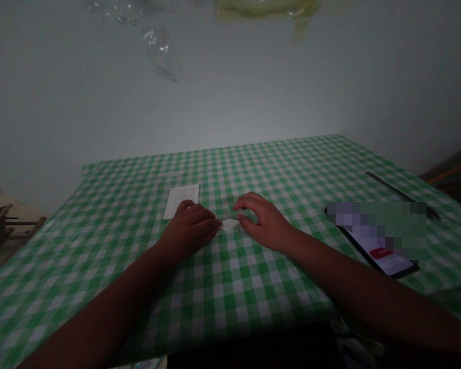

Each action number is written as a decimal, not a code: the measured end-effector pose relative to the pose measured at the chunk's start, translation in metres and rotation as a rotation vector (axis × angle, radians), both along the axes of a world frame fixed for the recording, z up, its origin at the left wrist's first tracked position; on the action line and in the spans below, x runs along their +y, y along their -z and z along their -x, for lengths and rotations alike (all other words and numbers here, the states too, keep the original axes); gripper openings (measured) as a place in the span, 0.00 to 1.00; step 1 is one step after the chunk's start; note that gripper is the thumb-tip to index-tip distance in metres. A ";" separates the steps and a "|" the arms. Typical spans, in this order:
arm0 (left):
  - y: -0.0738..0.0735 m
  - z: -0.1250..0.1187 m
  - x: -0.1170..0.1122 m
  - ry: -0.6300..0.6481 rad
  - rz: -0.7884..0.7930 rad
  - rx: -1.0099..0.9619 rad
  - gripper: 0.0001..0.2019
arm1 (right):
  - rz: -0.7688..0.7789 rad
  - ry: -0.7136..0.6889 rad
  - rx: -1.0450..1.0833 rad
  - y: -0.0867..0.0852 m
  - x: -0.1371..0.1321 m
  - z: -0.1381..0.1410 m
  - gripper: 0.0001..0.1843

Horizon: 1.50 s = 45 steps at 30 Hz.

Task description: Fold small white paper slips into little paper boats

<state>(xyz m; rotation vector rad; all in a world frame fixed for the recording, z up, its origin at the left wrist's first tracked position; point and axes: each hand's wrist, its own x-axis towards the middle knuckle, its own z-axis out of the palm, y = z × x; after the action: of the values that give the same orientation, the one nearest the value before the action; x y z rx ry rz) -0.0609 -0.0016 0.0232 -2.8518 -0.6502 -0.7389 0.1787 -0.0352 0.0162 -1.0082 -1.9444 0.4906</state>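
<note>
Forearms [338, 272] extend nearest us. Left of the phone [398, 266] we note the slip [229, 224]: the left hand [190, 225] pinches its end farther from the phone; phone-side, the right hand [266, 221] has fingers parted. One-sided pulling, we judge, could tear it.

We've got a table [238, 287] under a green-and-white checked cloth [261, 164]. Left of centre we see a paper [182, 199], a faint pale strip [171, 174] behind it. Right side: phone [396, 264], lit, partly pixelated, and a thin dark stick [395, 190] beyond. White scrap [231, 224] mid-table; we can't tell whether it touches cloth.
</note>
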 end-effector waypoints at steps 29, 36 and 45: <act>0.020 -0.005 0.009 -0.018 0.508 0.081 0.09 | -0.049 -0.144 -0.664 0.008 0.002 -0.001 0.08; 0.020 -0.005 0.011 0.009 0.572 0.047 0.08 | -0.014 -0.119 -0.641 0.005 0.000 -0.003 0.11; 0.017 -0.008 0.005 -0.066 0.514 0.032 0.10 | -0.033 -0.077 -0.701 0.005 0.001 -0.002 0.10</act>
<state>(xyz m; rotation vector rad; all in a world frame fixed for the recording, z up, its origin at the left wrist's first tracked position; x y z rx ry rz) -0.0525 0.0034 0.0062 -3.2631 -1.0587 -0.5812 0.1809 -0.0339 0.0116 -1.1884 -2.6029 0.1433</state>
